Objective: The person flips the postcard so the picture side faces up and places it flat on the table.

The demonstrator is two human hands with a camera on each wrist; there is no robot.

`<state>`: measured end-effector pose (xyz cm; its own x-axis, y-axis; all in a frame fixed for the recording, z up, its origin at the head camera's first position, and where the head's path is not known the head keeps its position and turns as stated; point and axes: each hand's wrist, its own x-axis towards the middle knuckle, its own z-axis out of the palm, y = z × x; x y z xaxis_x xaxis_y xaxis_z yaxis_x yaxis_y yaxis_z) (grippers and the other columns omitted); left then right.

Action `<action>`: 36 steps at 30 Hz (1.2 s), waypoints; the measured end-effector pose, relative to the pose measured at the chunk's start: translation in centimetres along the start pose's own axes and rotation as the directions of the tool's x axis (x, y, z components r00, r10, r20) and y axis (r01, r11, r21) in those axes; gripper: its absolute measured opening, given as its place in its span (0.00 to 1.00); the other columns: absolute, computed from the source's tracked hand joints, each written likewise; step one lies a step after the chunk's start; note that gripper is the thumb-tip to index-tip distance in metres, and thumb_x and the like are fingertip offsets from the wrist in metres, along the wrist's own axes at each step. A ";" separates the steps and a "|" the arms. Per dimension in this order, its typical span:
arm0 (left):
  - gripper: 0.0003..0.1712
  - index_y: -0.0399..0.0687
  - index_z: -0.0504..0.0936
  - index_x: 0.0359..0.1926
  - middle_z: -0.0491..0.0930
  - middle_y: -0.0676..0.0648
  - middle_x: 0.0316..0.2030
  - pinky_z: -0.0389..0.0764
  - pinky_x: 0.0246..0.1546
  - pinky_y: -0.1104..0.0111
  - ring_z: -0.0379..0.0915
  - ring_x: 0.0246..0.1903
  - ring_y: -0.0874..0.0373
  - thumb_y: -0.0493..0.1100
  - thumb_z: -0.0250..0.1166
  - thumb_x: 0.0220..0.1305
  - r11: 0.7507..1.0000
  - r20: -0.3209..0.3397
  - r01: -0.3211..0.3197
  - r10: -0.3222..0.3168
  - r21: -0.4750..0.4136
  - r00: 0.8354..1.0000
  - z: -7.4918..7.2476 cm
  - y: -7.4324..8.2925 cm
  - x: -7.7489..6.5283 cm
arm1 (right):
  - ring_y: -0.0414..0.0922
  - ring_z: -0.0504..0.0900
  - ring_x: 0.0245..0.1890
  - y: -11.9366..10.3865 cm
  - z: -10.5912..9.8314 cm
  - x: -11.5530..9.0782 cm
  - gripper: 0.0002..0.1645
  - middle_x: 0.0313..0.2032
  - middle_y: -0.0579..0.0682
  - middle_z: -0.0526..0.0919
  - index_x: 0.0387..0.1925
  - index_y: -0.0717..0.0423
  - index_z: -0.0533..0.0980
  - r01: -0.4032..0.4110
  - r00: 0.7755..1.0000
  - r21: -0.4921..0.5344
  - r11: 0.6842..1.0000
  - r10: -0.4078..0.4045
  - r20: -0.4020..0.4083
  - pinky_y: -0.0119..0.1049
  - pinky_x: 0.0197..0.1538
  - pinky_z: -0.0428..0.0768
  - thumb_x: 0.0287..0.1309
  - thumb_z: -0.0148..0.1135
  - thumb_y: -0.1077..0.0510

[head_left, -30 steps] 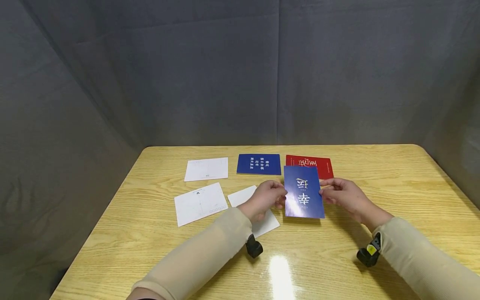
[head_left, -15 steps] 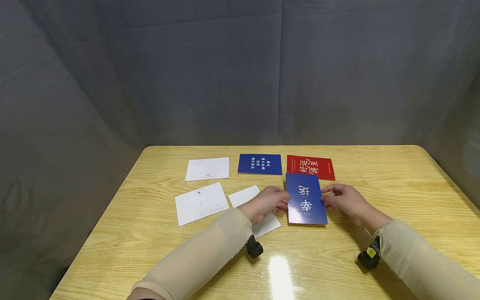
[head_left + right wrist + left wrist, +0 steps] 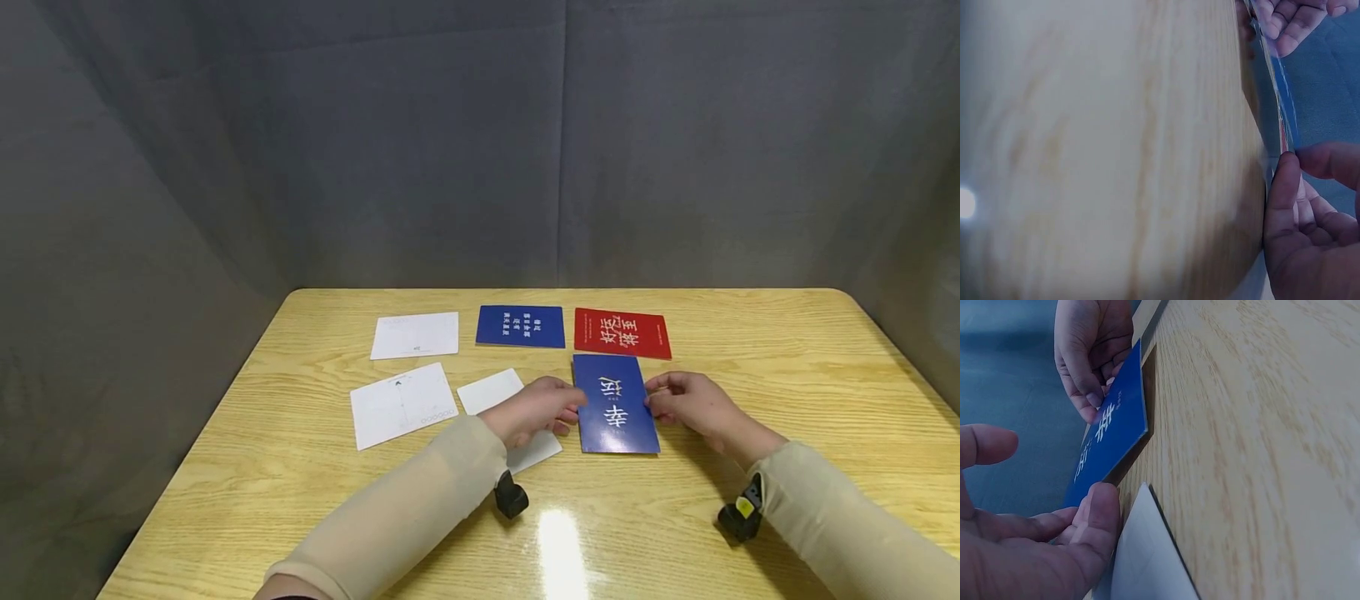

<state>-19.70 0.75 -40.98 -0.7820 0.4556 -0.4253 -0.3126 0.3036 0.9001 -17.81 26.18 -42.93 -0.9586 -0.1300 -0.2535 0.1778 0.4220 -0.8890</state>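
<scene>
A blue postcard point(image 3: 621, 433) with large white characters is between the two hands, tilted just over the table, its shadow showing beneath in the left wrist view. My right hand point(image 3: 693, 406) pinches its right edge between thumb and fingers. At the opposite edge is my left hand point(image 3: 534, 410); its fingertips point(image 3: 1102, 503) touch the card near a corner, while the thumb point(image 3: 988, 445) stands apart from it. Partly hidden under the left hand lies a white card point(image 3: 491, 390).
Behind the held postcard lie a red card point(image 3: 622, 333) and another blue card point(image 3: 520, 327) with white writing. Two white cards, a far one point(image 3: 416, 336) and a nearer one point(image 3: 401, 407), lie at the left. A grey curtain point(image 3: 420, 150) rises behind the wooden table point(image 3: 420, 525).
The blue postcard has come down and nearer to me, slightly rightward, with both hands following a little. It no longer overlaps the red card, whose whole face now shows.
</scene>
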 end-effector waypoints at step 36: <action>0.29 0.26 0.66 0.68 0.75 0.37 0.55 0.82 0.49 0.62 0.75 0.48 0.50 0.36 0.59 0.70 0.991 -0.075 -0.080 0.072 -0.109 0.995 -3.5 -0.8 -2.4 | 0.46 0.83 0.37 -2.0 0.9 0.4 0.21 0.43 0.60 0.84 0.55 0.78 0.73 0.031 0.999 -0.058 0.998 -0.030 0.029 0.36 0.42 0.86 0.69 0.60 0.62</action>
<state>-19.44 -3.47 -40.36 -0.8405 0.4123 -0.3514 -0.3063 0.1734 0.9360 -18.29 24.49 -41.63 -0.9565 -0.1685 -0.2380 0.1346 0.4689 -0.8729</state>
